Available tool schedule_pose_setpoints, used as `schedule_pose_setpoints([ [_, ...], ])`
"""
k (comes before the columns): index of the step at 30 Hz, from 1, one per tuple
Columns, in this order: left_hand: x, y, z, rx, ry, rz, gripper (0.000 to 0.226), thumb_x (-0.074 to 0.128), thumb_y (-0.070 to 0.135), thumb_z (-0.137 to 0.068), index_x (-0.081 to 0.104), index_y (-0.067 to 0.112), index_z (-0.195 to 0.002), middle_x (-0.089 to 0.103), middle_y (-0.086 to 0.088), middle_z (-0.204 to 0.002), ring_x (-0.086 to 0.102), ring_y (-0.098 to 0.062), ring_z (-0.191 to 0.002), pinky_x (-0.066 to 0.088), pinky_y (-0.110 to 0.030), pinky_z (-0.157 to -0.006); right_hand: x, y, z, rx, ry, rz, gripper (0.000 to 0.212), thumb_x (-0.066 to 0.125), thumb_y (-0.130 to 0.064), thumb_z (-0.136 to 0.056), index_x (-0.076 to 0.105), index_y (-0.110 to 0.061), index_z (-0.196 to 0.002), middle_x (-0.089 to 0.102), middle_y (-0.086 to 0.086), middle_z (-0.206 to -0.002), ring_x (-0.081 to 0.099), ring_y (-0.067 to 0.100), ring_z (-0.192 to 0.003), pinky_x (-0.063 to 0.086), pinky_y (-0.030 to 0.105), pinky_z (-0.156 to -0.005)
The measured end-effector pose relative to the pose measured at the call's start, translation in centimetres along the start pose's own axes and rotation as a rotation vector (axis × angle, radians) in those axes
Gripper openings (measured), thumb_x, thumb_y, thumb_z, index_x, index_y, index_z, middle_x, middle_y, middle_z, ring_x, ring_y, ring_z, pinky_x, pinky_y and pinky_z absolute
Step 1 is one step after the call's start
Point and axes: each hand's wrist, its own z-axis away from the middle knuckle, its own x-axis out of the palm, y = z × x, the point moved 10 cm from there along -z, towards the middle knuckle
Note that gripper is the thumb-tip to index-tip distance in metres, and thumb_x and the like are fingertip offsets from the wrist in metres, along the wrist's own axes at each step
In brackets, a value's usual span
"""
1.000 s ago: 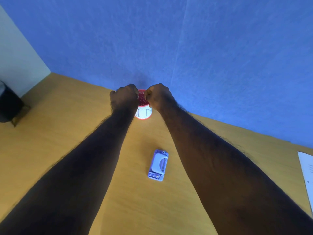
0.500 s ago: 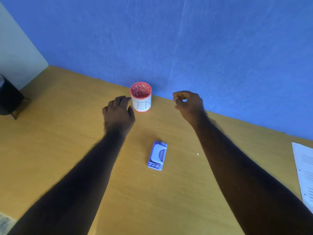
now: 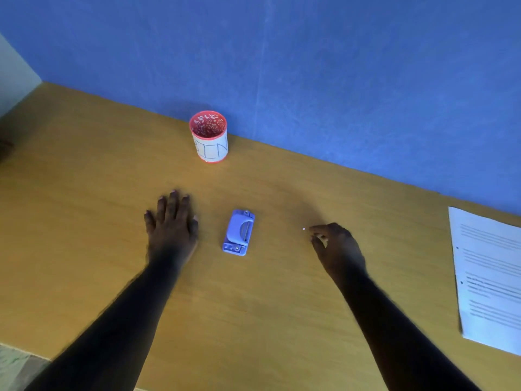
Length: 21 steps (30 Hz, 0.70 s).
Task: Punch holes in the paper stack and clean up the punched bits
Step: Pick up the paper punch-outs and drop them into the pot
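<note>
Wooden table point(image 3: 84, 221), left hand point(image 3: 172, 224) flat, right hand point(image 3: 335, 246) curled beside tiny white bit point(image 3: 303, 229), paper stack point(image 3: 490, 277) cut off.

A wooden desk point(image 3: 84, 207) with a yellow-tan grain fills the lower part of the view, its far edge running on a slant from upper left down to the right. Directly behind that far edge stands a blue wall point(image 3: 338, 80) — matte, lightly mottled, with a faint vertical seam. To the left of the desk's far corner a pale, off-white wall point(image 3: 14, 71) meets the blue one. Below the desk's near edge, at the bottom left, a strip of light speckled floor point(image 3: 14, 365) shows. The light is soft and even — shadows on the desk are faint.
</note>
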Motion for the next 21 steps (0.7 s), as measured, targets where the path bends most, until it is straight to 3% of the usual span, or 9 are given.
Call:
schedule_pose_setpoints([
  [7,0.2,0.0,0.0,-0.007,0.001,-0.010,0.059,0.032,0.038,-0.101,0.022,0.019,-0.156,0.012,-0.006,-0.167,0.009,-0.030,-0.153,0.006,-0.058,-0.120,0.3,-1.3,-1.9,0.066,-0.022,0.128,0.020,0.060,-0.035,-0.098,0.074,-0.030,-0.112,0.073,-0.006,-0.111,0.067,0.015,-0.091,0.061,0.036,-0.074],
  [10,0.2,0.0,0.0,-0.010,0.002,-0.007,0.059,0.032,0.039,-0.101,0.022,0.019,-0.155,0.012,-0.005,-0.167,0.008,-0.029,-0.153,0.005,-0.058,-0.121,0.5,-1.3,-2.8,0.119,-0.068,0.195,0.020,0.060,-0.034,-0.098,0.076,-0.025,-0.106,0.075,-0.004,-0.097,0.067,0.018,-0.079,0.058,0.031,-0.067],
  [16,0.2,0.0,0.1,-0.004,0.000,-0.013,0.059,0.032,0.039,-0.102,0.021,0.019,-0.156,0.011,-0.005,-0.167,0.007,-0.029,-0.153,0.004,-0.057,-0.121,0.1,-2.3,-4.3,0.207,-0.127,0.339,0.017,0.071,-0.022,-0.091,0.069,-0.011,-0.104,0.056,-0.002,-0.068,0.056,0.016,-0.060,0.050,0.031,-0.057],
  [21,0.0,0.0,0.2,-0.005,-0.005,-0.024,0.059,0.030,0.041,-0.102,0.019,0.020,-0.156,0.008,-0.004,-0.167,0.004,-0.027,-0.154,0.003,-0.056,-0.122,0.3,-2.8,-5.5,0.224,-0.173,0.342,0.021,0.068,-0.018,-0.090,0.069,-0.009,-0.108,0.048,0.001,-0.071,0.051,0.021,-0.070,0.044,0.036,-0.063],
])
